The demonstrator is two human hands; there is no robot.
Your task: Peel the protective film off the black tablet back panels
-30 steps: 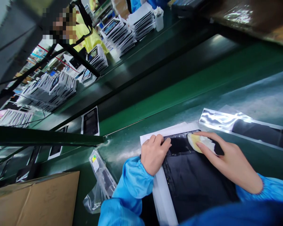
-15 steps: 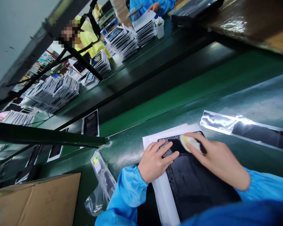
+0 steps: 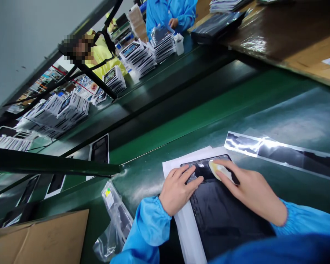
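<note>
A black tablet housing lies on white paper sheets at the front of the green bench. My left hand rests flat near its upper left corner, fingers spread. Between the thumb and fingers of my right hand is a white, yellowish-edged pad, pressed against the dark shiny strip along the housing's top. The pad's far part is hidden by my fingers. My blue sleeve covers the housing's lower end.
A strip of black film pieces lies to the right. On the left are a clear plastic bag, a cardboard box and a dark green metal bar. Beyond the belt, a co-worker in blue stands behind stacked parts.
The view has shifted slightly, showing more of the co-worker in blue. Both hands stay on the housing, and the pad remains at nearly the same spot on the dark strip.
</note>
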